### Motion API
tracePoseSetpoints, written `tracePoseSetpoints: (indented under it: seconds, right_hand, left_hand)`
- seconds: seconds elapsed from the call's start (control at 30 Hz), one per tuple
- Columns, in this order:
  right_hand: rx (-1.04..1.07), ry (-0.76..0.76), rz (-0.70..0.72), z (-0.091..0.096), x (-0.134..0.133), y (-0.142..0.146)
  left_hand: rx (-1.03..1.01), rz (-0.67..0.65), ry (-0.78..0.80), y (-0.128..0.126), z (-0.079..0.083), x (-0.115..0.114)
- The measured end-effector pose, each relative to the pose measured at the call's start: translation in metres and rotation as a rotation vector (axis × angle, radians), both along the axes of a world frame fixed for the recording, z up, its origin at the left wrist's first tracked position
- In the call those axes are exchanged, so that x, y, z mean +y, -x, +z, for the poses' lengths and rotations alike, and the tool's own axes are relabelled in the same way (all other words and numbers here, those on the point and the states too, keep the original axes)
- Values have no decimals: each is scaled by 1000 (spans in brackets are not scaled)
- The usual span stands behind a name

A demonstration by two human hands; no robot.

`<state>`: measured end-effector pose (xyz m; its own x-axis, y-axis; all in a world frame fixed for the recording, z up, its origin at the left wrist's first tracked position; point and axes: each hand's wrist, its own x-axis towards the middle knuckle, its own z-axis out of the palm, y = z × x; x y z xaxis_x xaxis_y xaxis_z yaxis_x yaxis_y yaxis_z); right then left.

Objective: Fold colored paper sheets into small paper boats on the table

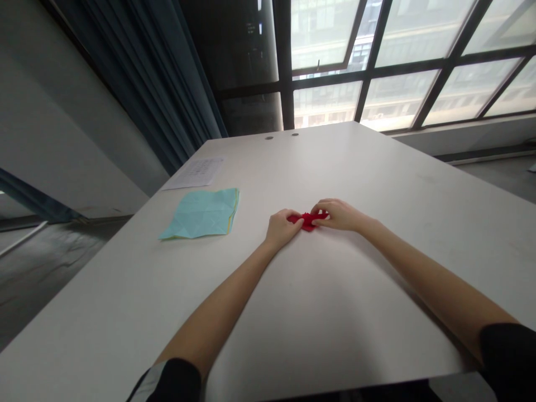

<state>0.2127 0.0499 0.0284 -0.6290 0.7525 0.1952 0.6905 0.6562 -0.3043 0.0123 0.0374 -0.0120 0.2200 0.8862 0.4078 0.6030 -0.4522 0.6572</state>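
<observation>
A small folded piece of red paper lies on the white table, near its middle. My left hand pinches the paper's left end, fingers curled around it. My right hand presses and pinches the right end from above. Most of the red paper is hidden between the two hands, and its exact shape cannot be made out.
A creased light-blue sheet, stacked on other coloured sheets, lies to the left. A white printed page sits beyond it near the table's left edge. Dark curtains and large windows stand behind the table.
</observation>
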Motion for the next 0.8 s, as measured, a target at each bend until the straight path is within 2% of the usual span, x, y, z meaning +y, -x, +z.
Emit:
tracePoseSetpoints:
  seconds: [0.1,0.4,0.63,0.8]
  right_hand:
    - [-8,-53,21,0,-1,1]
    - [-49,-72,-3,-3,-3,6]
    - [-183,-85,-34,-5,-6,11]
    - [-204,-78,-84,-10,-7,14]
  left_hand:
    - [47,-43,-2,-1,0,0]
    - [74,-115,-6,-1,2,-1]
    - [76,-96,0,-2,5,-4]
    - [125,-87,30,-2,5,-4]
